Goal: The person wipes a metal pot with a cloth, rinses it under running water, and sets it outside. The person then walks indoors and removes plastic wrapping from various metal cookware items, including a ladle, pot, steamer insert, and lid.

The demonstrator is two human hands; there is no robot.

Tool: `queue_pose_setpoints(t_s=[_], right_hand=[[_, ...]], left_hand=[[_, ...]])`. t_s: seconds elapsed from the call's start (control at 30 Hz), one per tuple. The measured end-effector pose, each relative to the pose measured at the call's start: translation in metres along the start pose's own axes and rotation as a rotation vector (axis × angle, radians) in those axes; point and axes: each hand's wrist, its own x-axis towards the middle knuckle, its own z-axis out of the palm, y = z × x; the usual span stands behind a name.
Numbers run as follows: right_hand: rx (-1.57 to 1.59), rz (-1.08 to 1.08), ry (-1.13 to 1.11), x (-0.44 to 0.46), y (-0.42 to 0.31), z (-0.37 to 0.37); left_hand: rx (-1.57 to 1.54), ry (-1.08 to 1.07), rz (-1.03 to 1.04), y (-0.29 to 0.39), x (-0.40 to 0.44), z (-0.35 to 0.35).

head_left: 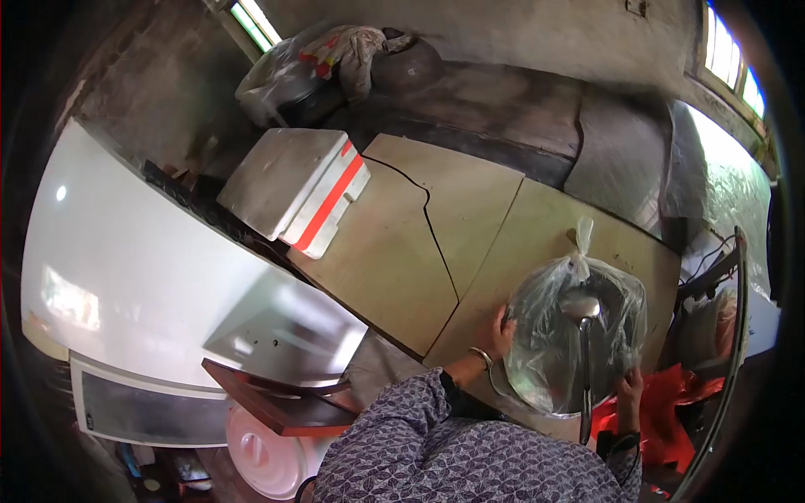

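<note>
A large round pan or basin [545, 360] wrapped in a clear plastic bag sits on the light tabletop, the bag knotted at its far side [580, 261]. On top of the bag lies a metal ladle [584, 335], its bowl away from me and its dark handle toward me. My left hand [497, 334], with a bangle at the wrist, is at the left edge of the bagged basin, fingers against its side. At the lower right edge my right hand [629, 392] touches the bag; its fingers are small and partly hidden.
A foam box [327, 205] with red tape stands on the table's left part. A black cord [428, 210] crosses the tabletop [478, 193]. A white appliance [151, 268] fills the left, a pink lidded bucket [260, 448] below it. Red plastic [671, 411] lies at right.
</note>
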Motion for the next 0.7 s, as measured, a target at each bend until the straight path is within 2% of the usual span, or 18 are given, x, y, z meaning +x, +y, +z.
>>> queue_pose_setpoints(t_s=[0.07, 0.13, 0.23, 0.33, 0.37, 0.43, 0.53, 0.6, 0.63, 0.7], right_hand=[[0.03, -0.007, 0.066, -0.003, -0.01, 0.013], [0.055, -0.023, 0.131, -0.004, -0.011, 0.012], [-0.074, 0.089, 0.074, -0.003, 0.003, -0.005], [-0.073, 0.092, 0.034, -0.003, 0.006, -0.008], [-0.034, 0.067, 0.018, -0.003, 0.001, -0.005], [0.0, 0.048, -0.006, -0.003, -0.008, 0.0], [-0.093, 0.064, -0.024, -0.001, -0.015, 0.004], [0.05, -0.038, 0.086, 0.0, -0.005, 0.01], [0.026, 0.015, 0.031, -0.002, -0.015, 0.013], [-0.029, 0.079, 0.022, -0.006, -0.029, 0.012]], left_hand=[[0.015, -0.015, 0.009, 0.007, -0.002, -0.005], [-0.032, -0.043, -0.078, 0.008, 0.0, -0.004], [-0.035, 0.029, 0.04, -0.01, 0.002, 0.005], [-0.112, -0.026, -0.056, -0.014, 0.0, 0.005], [-0.112, -0.019, -0.069, 0.001, -0.001, -0.003], [0.06, -0.025, 0.03, 0.029, -0.002, -0.016], [0.069, -0.019, -0.03, 0.008, -0.002, -0.006], [0.075, 0.006, -0.007, -0.01, 0.002, -0.003], [0.082, 0.009, 0.027, -0.015, 0.001, 0.002], [0.0, -0.1, -0.137, 0.023, -0.001, -0.015]])
